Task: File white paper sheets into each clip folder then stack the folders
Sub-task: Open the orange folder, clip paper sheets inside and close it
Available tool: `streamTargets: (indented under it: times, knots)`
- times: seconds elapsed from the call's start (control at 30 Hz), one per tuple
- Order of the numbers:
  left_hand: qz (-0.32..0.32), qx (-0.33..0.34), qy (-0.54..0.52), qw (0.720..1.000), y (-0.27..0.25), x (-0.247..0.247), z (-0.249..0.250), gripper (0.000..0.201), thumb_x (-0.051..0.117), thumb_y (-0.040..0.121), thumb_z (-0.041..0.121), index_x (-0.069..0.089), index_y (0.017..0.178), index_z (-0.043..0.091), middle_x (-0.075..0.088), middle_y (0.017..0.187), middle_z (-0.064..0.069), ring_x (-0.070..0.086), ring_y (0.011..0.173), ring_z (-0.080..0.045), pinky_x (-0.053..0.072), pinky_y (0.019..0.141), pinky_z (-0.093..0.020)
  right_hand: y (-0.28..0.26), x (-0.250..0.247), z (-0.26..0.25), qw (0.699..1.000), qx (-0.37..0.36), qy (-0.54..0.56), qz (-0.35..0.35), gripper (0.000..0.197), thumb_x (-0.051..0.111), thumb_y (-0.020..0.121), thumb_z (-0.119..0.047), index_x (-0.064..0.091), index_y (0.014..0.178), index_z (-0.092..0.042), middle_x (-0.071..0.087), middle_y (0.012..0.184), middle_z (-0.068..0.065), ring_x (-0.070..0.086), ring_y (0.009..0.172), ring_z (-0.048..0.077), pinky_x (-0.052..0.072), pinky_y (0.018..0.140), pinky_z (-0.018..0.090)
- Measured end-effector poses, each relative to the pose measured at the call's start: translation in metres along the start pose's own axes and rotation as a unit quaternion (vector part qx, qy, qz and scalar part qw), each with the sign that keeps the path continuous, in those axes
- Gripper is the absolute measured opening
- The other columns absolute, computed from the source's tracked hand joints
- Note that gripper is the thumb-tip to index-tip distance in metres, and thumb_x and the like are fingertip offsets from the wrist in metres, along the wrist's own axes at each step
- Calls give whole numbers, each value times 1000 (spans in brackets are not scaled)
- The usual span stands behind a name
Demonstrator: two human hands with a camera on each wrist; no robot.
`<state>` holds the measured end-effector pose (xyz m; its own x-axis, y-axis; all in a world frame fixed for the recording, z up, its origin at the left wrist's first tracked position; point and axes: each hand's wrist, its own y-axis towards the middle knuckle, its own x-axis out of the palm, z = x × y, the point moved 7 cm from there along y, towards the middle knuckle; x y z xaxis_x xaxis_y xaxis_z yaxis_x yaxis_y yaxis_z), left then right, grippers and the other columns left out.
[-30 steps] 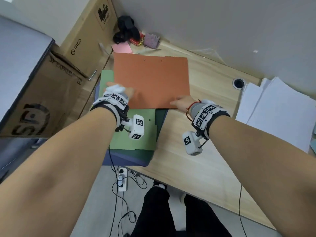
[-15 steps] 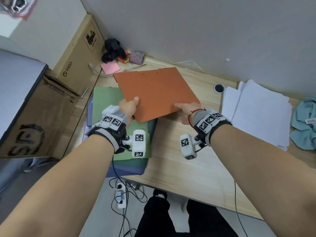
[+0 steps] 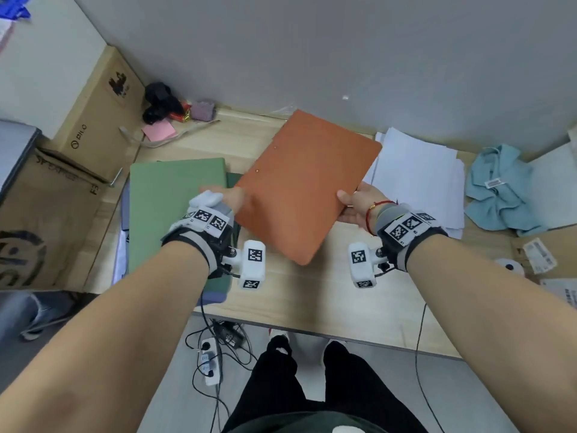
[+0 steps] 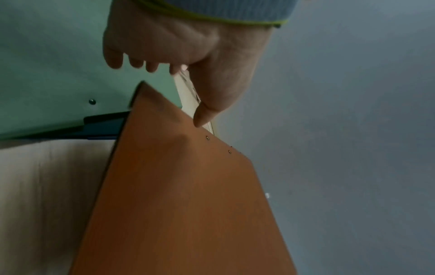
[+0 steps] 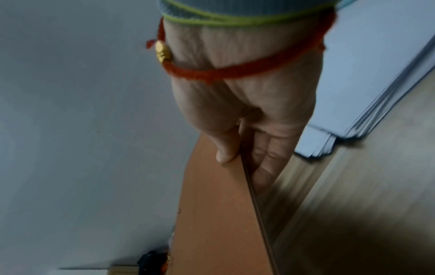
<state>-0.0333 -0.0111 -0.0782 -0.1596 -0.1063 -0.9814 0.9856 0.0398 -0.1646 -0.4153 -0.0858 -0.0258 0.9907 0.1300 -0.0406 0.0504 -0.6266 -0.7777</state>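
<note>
With right hand (image 3: 356, 207) pinching the orange folder (image 3: 299, 189) by its right edge, thumb above, fingers below, and left hand (image 3: 229, 198) touching the opposite edge by thumb tip, fingers loosely curled, carry tilted above the desk (image 3: 312, 295), between green folder (image 3: 168, 207) and paper stack (image 3: 418, 176); lower flat.

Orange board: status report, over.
Right hand pinching orange board. Left hand thumb touching it, fingers loose. Board tilted, off desk. Paper stack close right.
</note>
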Motion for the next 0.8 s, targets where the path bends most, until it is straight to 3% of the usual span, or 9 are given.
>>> streamTargets:
  times: [0.03, 0.07, 0.1, 0.17, 0.23, 0.33, 0.5, 0.6, 0.8]
  knots:
    - [-153, 84, 13, 985, -17, 11, -2, 44, 41, 99, 7, 64, 69, 27, 58, 61, 8, 52, 62, -9, 37, 66, -24, -3, -14, 6, 1000, -3, -25, 0, 33, 54, 97, -7, 49, 129, -14, 64, 119, 11, 67, 95, 30, 59, 66, 40]
    - [-281, 161, 3, 946, -45, 28, -1, 32, 50, 96, 17, 66, 71, 29, 58, 64, 9, 52, 60, -9, 38, 63, -23, -3, -30, 14, 999, -3, -51, 3, 34, 55, 97, -9, 50, 130, -16, 64, 119, 12, 66, 98, 31, 59, 73, 43]
    - [-355, 187, -21, 916, -84, 21, 2, 14, 58, 92, 26, 69, 83, 25, 61, 73, 6, 56, 66, -11, 40, 62, -22, -3, -40, 22, 997, -1, -83, 3, 35, 55, 97, -10, 50, 130, -16, 64, 117, 12, 66, 98, 31, 58, 78, 43]
    - [-430, 287, -18, 856, -137, 19, -4, 45, 66, 84, 41, 64, 121, 16, 67, 106, -5, 64, 94, -24, 47, 73, -26, -2, -58, 41, 991, 9, -132, 0, 35, 57, 96, -11, 50, 130, -18, 63, 116, 10, 66, 95, 28, 58, 78, 40]
    - [-412, 308, -2, 857, -152, 25, -15, 71, 70, 81, 47, 48, 139, 14, 59, 129, -12, 57, 116, -32, 45, 92, -34, 0, -64, 56, 984, 15, -174, -15, 37, 60, 94, -13, 51, 130, -21, 63, 119, 8, 67, 99, 29, 58, 81, 42]
    - [-436, 295, 16, 850, -176, 67, -41, 74, 74, 81, 43, 43, 142, 14, 56, 134, -13, 56, 119, -32, 45, 101, -40, 19, -87, 91, 959, 24, -282, -33, 35, 64, 90, -25, 54, 123, -26, 68, 113, 8, 69, 97, 31, 58, 84, 48]
    - [-435, 302, -7, 848, -194, 103, -51, 79, 81, 76, 31, 41, 142, 13, 64, 122, -10, 65, 103, -28, 53, 95, -42, 18, -100, 104, 941, 7, -338, -8, 27, 60, 94, -25, 57, 120, -18, 65, 107, 2, 64, 92, 23, 54, 91, 41]
    - [-405, 321, 8, 856, -194, 108, -48, 78, 82, 72, 31, 43, 139, 18, 65, 121, -6, 65, 102, -27, 54, 93, -43, 24, -104, 105, 925, -9, -379, 30, 33, 64, 88, -26, 60, 116, -9, 67, 102, 4, 61, 81, 23, 52, 80, 34]
    - [-367, 341, 49, 864, -199, 105, -43, 75, 80, 74, 33, 43, 138, 20, 64, 121, -6, 65, 102, -27, 54, 91, -44, 26, -105, 107, 932, -21, -359, 53, 42, 68, 86, -24, 57, 125, -12, 62, 108, 0, 60, 103, 19, 40, 80, 23]
